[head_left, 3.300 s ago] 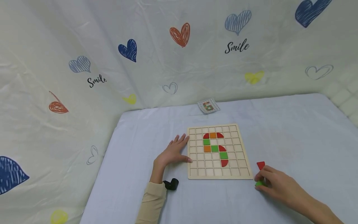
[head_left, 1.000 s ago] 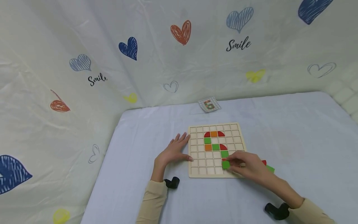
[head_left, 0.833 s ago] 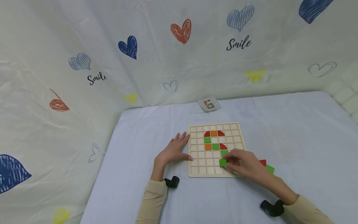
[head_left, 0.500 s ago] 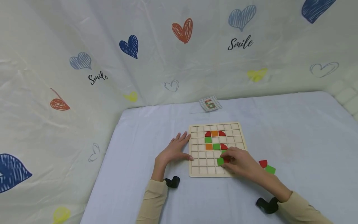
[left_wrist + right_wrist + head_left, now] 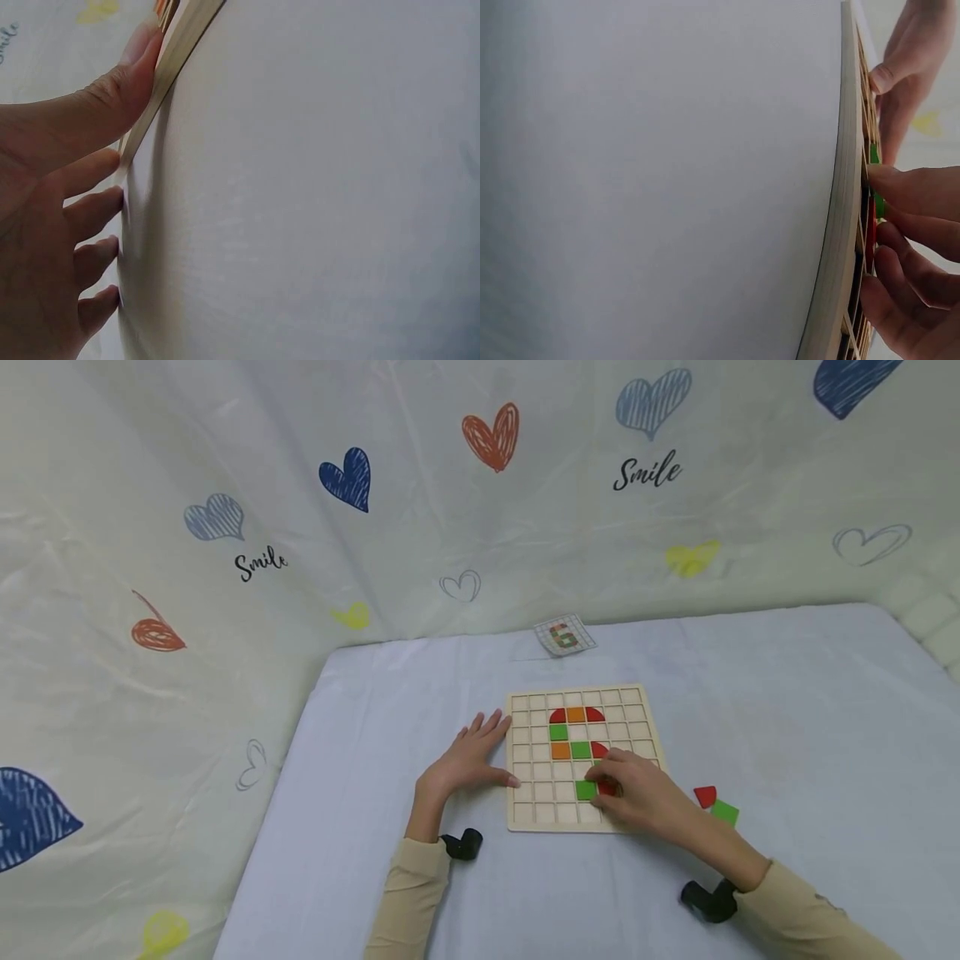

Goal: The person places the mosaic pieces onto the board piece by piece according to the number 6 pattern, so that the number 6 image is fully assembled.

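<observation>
A wooden grid board (image 5: 528, 814) lies flat on the white cloth, with red, orange and green tiles forming a curved figure in its cells. My left hand (image 5: 465, 762) rests at the board's left edge, fingers spread, thumb on the rim; the left wrist view shows the thumb (image 5: 124, 86) over that edge. Over the board's lower right, my right hand (image 5: 637, 789) pinches a green square tile (image 5: 586, 790) at its right side, in a cell left of a red quarter-round tile (image 5: 606, 787). The hand partly covers the tiles above and beside it.
A loose red tile (image 5: 705, 797) and a green square (image 5: 724, 812) lie right of the board. Behind it is a pattern card (image 5: 565, 636) showing a similar figure. Black wrist devices (image 5: 710, 902) sit by both sleeves. A heart-printed curtain hangs behind the table.
My right hand carried the green square from the board's right side leftward over the red quarter-round tile and lowered it into the neighbouring cell. My left hand stayed at the board's edge.
</observation>
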Available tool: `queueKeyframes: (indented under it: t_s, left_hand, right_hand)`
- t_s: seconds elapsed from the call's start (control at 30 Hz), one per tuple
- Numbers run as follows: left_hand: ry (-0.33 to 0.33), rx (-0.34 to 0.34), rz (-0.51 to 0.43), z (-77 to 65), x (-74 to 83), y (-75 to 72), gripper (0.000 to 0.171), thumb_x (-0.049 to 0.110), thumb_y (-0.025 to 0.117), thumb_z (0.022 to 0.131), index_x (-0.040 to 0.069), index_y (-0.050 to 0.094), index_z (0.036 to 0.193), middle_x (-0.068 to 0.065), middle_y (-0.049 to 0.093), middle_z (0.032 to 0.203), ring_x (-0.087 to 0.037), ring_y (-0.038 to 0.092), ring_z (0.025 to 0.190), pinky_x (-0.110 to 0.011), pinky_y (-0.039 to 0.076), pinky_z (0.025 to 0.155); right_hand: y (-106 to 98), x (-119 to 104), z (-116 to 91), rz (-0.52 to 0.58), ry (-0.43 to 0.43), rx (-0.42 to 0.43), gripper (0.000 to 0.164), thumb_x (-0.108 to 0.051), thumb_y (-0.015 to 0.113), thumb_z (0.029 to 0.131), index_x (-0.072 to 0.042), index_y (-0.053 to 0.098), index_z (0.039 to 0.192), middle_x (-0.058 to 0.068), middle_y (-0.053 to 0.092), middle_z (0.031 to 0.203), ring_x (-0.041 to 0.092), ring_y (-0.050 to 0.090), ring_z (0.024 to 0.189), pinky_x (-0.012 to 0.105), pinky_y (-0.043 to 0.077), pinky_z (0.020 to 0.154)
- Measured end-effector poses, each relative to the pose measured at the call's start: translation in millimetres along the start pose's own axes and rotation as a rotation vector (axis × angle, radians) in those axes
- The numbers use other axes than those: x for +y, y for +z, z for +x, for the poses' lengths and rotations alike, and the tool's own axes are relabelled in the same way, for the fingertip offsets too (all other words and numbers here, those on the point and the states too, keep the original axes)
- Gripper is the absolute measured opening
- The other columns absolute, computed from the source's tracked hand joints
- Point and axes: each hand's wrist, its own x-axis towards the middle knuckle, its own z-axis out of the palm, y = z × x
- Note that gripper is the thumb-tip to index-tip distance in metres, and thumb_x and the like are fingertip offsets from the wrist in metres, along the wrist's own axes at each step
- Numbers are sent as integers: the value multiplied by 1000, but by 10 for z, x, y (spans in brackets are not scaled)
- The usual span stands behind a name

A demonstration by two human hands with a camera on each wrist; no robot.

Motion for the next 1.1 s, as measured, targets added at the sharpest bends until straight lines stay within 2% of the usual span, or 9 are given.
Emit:
queueKeyframes:
  t_s: [0.17,0.5,0.8,1.1]
  left_hand:
    - [9,-2,17,1,0,-8,106,43,83,86,18,19,166,-3,10,174,-29,-2,161,-52,5,130]
    - [5,-5,20,6,-10,-8,105,43,82,86,18,18,166,-2,9,174,-28,-3,161,-51,4,131]
    - [4,-2,33,18,-31,-10,105,43,82,87,18,18,166,-2,9,174,-28,-3,161,-51,4,131]
    - [5,-6,27,31,-42,12,106,44,82,86,19,18,166,-2,8,174,-27,-4,161,-50,3,131]
  right_hand:
    - [-13,4,-10,19,-19,-6,24,-9,87,79,-9,77,100,-2,63,91,13,51,80,25,48,66]
    - [-191,174,-177,35,-58,98,21,1,81,81,-6,78,100,-1,68,92,10,53,77,23,49,64]
    - [-328,426,-346,-7,-60,139,23,1,85,78,-10,78,97,-5,72,93,13,61,79,26,54,66]
    - [-390,635,-497,-63,-65,183,29,4,86,73,-11,78,96,-3,71,97,16,61,84,25,56,65]
